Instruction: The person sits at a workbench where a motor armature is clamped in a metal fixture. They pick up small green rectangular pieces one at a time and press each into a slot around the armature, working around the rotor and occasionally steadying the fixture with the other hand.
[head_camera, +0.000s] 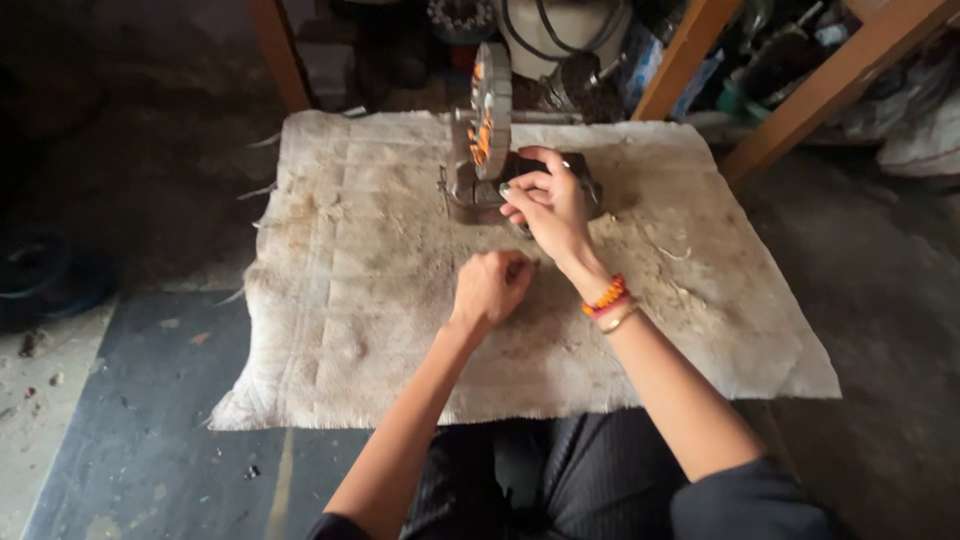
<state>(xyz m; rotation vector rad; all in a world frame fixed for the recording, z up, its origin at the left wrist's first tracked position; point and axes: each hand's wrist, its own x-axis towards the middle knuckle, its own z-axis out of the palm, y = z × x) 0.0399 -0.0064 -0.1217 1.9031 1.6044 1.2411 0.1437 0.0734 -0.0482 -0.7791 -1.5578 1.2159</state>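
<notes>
While both hands work over a stained off-white cloth (350, 300) spread on the floor, the entry reads as follows. Item: small grey metal machine (468, 192) with an upright round disc wound in orange (488, 110), standing near the far edge of the cloth, about midway along it. Right hand (548, 205): resting on the machine's dark right-hand part, fingers curled and pressed together around it; nearer hand to the item, touching it. Left hand (490, 288): closed in a loose fist at the middle of the cloth, fingertips pinched together; whether anything is between them cannot be told. The machine lies beyond this fist, toward the far edge, its disc standing edge-on to the person. Right wrist: orange and red bracelets (608, 298)
</notes>
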